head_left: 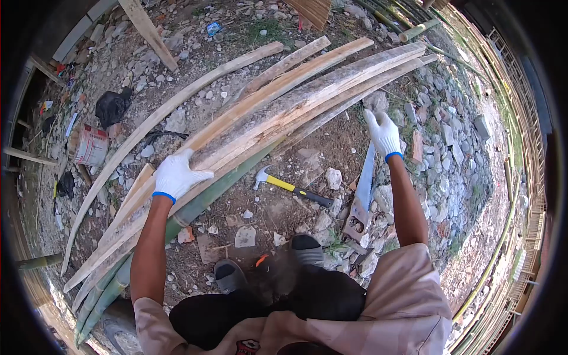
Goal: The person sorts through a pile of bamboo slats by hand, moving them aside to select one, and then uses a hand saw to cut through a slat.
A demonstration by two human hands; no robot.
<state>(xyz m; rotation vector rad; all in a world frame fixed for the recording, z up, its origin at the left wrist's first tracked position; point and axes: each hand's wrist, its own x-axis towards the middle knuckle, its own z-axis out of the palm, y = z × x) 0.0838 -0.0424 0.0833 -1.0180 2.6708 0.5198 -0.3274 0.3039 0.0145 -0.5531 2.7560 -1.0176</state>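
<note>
We are pressing our left hand (176, 176) flat, gripping nothing, on the bamboo slats (278, 109) lying across the stony ground, while our right hand (383, 134) is hovering open above them. Loose slats could slide onto the hammer (293, 187) and saw (362, 195).

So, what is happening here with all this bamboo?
A person in white gloves bends over a stack of split bamboo slats lying on stony ground. The left hand rests flat on the near end of the slats, and the right hand is raised open beside the stack, holding nothing. A hammer with a yellow handle and a hand saw lie on the ground near the person's shoes, untouched.
</note>
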